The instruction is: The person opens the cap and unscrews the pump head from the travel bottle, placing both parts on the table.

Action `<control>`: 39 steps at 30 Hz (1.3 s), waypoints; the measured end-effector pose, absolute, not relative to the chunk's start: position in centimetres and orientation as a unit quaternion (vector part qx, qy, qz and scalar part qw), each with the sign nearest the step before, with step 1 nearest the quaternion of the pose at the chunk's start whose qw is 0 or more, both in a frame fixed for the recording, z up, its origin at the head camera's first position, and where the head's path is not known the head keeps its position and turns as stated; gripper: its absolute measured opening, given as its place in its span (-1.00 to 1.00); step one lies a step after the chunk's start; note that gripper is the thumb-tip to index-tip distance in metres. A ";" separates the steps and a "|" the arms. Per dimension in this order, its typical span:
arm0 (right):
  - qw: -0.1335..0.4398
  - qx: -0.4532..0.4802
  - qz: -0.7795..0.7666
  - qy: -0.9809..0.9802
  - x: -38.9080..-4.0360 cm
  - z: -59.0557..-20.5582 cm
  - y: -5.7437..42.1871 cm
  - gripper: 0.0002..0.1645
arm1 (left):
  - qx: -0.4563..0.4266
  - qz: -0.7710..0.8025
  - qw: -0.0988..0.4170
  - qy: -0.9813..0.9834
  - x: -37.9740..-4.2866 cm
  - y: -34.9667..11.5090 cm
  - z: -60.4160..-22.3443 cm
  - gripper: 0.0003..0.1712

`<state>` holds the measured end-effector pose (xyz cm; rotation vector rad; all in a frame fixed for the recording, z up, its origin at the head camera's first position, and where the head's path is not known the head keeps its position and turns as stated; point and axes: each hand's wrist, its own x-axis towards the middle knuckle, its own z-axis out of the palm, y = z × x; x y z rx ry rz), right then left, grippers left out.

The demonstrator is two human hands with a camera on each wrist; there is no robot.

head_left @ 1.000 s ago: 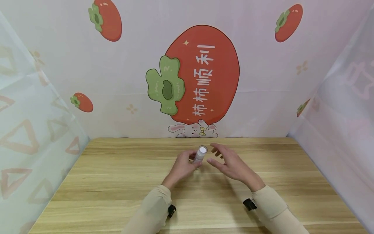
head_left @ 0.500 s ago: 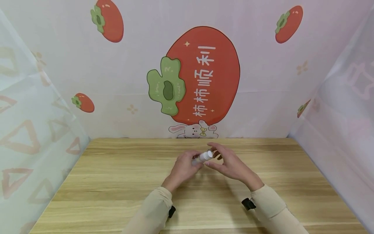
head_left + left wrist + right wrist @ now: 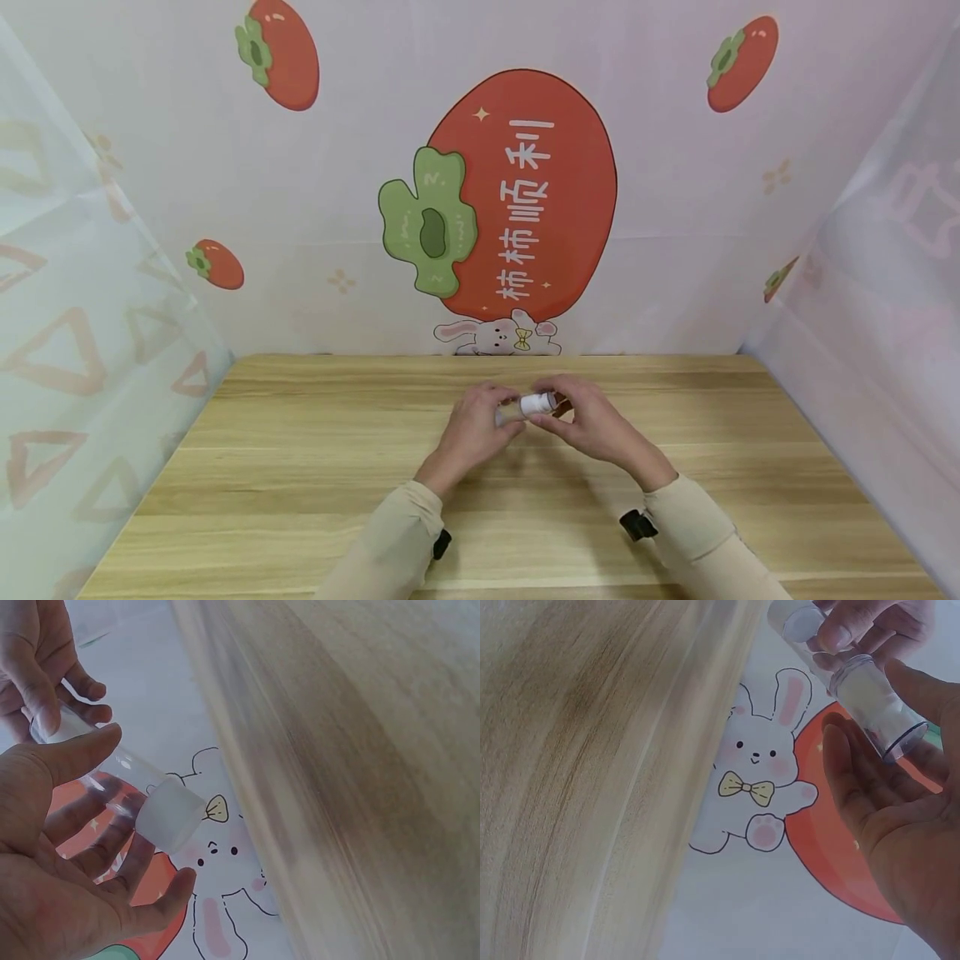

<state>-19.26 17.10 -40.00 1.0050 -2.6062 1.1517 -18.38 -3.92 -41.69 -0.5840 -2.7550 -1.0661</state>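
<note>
A small clear bottle (image 3: 510, 412) with a white collar and a clear cap (image 3: 898, 729) lies tilted between both hands over the table. My left hand (image 3: 467, 433) grips its body; in the left wrist view the thumb crosses the clear tube and the fingers curve beneath. The bottle's frosted white base (image 3: 171, 817) sticks out past those fingers. At the capped end is my right hand (image 3: 596, 423), its thumb and fingers curled round the clear cap from either side. Fingers partly hide the cap in the head view.
The wood-grain table (image 3: 300, 500) reaches to a cloth backdrop (image 3: 667, 275) printed with persimmons and a rabbit (image 3: 495, 336). Pale cloth walls (image 3: 75, 275) stand at either side. A black device (image 3: 637, 525) sits by the right sleeve.
The bottle has tipped from nearly upright to almost level, its capped end swinging right toward the right hand. The right hand's fingers have closed in around the cap.
</note>
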 end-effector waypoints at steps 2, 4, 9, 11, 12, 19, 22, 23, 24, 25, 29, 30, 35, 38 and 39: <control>0.063 0.335 0.385 -0.858 -19.3 -40.1 17.1 -0.58 | -0.194 -0.348 0.066 -0.915 -18.3 -3.9 -41.6 -0.59; 0.063 0.334 0.390 -0.856 -19.3 -40.2 17.1 -0.60 | -0.195 -0.347 0.065 -0.915 -18.3 -4.0 -41.6 -0.58; 0.049 0.317 0.405 -0.856 -19.2 -40.1 17.2 -0.63 | -0.201 -0.352 0.058 -0.912 -18.3 -4.2 -41.4 -0.56; 0.044 0.312 0.412 -0.855 -19.2 -40.1 17.2 -0.64 | -0.204 -0.357 0.049 -0.910 -18.4 -4.3 -41.4 -0.54; 0.042 0.310 0.415 -0.854 -19.1 -40.1 17.2 -0.65 | -0.207 -0.359 0.045 -0.909 -18.4 -4.3 -41.4 -0.53; 0.027 0.298 0.432 -0.851 -19.0 -40.1 17.4 -0.66 | -0.233 -0.369 0.025 -0.899 -18.6 -4.6 -41.5 -0.51; 0.022 0.294 0.436 -0.850 -19.0 -40.1 17.4 -0.66 | -0.241 -0.368 0.024 -0.898 -18.7 -4.6 -41.4 -0.54; 0.022 0.294 0.437 -0.850 -19.0 -40.2 17.4 -0.65 | -0.242 -0.368 0.023 -0.897 -18.7 -4.6 -41.4 -0.56; 0.023 0.294 0.438 -0.849 -19.0 -40.2 17.4 -0.65 | -0.243 -0.367 0.024 -0.898 -18.6 -4.5 -41.4 -0.56; 0.025 0.295 0.438 -0.849 -19.0 -40.2 17.4 -0.64 | -0.244 -0.368 0.023 -0.897 -18.6 -4.5 -41.3 -0.57; 0.033 0.292 0.438 -0.850 -19.0 -40.4 17.4 -0.61 | -0.247 -0.361 0.028 -0.899 -18.6 -4.5 -41.3 -0.59; 0.036 0.290 0.436 -0.851 -19.0 -40.4 17.4 -0.61 | -0.248 -0.357 0.029 -0.900 -18.5 -4.4 -41.3 -0.59; 0.049 0.286 0.429 -0.855 -19.0 -40.5 17.2 -0.62 | -0.250 -0.336 0.040 -0.907 -18.5 -4.4 -41.3 -0.57; 0.058 0.288 0.429 -0.854 -19.1 -40.6 17.2 -0.63 | -0.249 -0.331 0.043 -0.909 -18.6 -4.3 -41.2 -0.56; 0.059 0.288 0.429 -0.854 -19.1 -40.6 17.1 -0.63 | -0.249 -0.331 0.042 -0.909 -18.6 -4.3 -41.2 -0.55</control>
